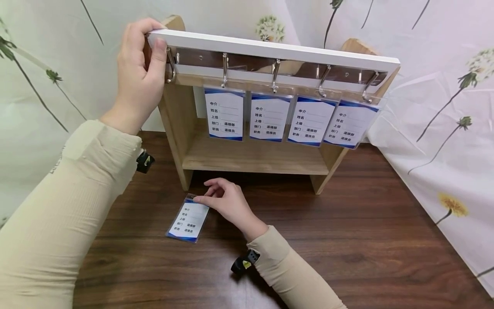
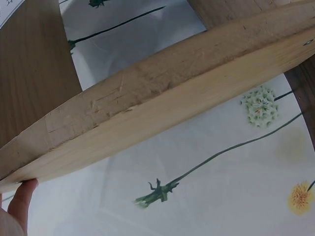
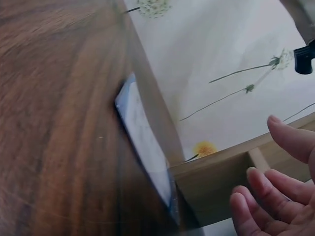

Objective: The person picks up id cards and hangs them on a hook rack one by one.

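Note:
My left hand (image 1: pixel 140 73) grips the upper left end of a wooden rack (image 1: pixel 254 161), its thumb on the front of the white top board (image 1: pixel 270 45). In the left wrist view, part of that hand (image 2: pixel 19 206) shows at the rack's side panel (image 2: pixel 147 93). A badge card in a clear sleeve (image 1: pixel 189 219) lies on the table below the rack. My right hand (image 1: pixel 229 204) is over its top end. In the right wrist view, the right hand's thumb and fingers (image 3: pixel 283 196) stand apart with nothing between them, beside the badge card (image 3: pixel 145 137).
Several metal hooks (image 1: pixel 275 76) line the rack's rail. Similar badge cards (image 1: pixel 270 118) hang below it in a row; the leftmost hook (image 1: pixel 171 66) carries none. The table (image 1: pixel 386 240) is dark wood. Flower-print sheeting (image 1: pixel 436 86) stands behind and at the sides.

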